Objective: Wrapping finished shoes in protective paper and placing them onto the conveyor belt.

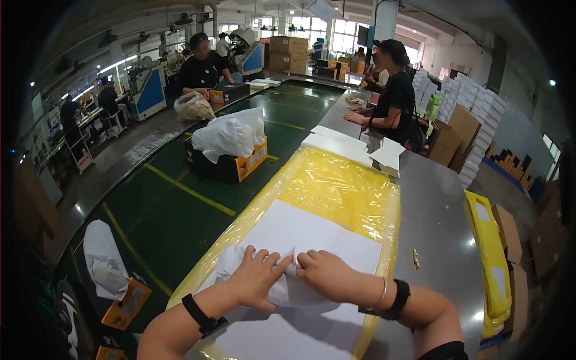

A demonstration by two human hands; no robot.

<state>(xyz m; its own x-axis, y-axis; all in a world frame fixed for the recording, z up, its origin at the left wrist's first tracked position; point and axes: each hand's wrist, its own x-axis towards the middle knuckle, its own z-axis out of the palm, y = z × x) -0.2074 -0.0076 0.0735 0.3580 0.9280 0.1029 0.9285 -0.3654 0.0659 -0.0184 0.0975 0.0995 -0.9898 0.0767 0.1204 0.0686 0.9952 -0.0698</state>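
Observation:
A crumpled piece of white wrapping paper point(287, 291) lies under both of my hands, on a stack of flat white paper sheets point(312, 231). My left hand point(259, 279) curls over the paper, fingers bent and slightly apart, gripping it. Close beside it, my right hand point(327, 276) pinches a fold of the same paper, fingers pressed together. Whether anything is wrapped inside cannot be made out. The sheets rest on a yellow plastic wrapping point(336, 186), whose clear edges spread around them.
Left runs a green conveyor belt point(186, 198) carrying a black and orange box point(252, 159) with a white paper bundle point(231, 135). Another orange-ended box point(126, 303) stands nearer. A grey metal table point(429, 234) lies right. Two co-workers point(393, 90) point(204, 69) stand farther off.

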